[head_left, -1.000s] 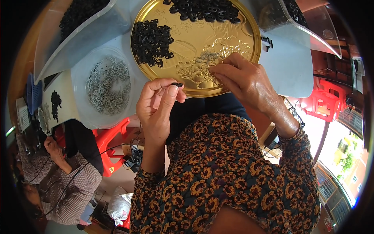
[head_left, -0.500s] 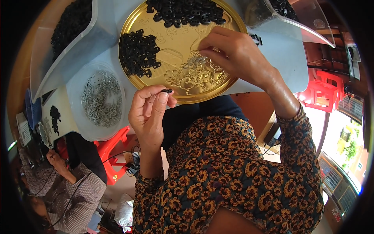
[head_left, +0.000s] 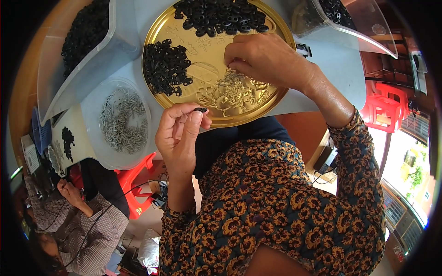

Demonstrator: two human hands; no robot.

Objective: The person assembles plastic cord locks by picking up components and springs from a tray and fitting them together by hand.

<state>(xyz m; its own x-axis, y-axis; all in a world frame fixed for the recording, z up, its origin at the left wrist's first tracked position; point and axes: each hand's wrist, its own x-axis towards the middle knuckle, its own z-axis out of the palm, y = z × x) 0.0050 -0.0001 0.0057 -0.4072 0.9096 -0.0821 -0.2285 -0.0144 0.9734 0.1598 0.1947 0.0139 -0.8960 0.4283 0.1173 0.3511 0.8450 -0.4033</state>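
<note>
Left hand (head_left: 178,138): thumb and forefinger closed on a small black part (head_left: 201,110), by the gold tray's (head_left: 207,57) near rim. Right hand (head_left: 271,57): fingers bunched over the small silvery pieces (head_left: 234,83); from here, I cannot tell whether they grip one. Advisable: pinch steadily, the part's end exposed. The tray shows no legible lettering.

The bare left hand (head_left: 178,138) pinches a small black piece (head_left: 200,110); the bare right hand (head_left: 271,57) is over a round, shiny gold tray (head_left: 207,53).
</note>
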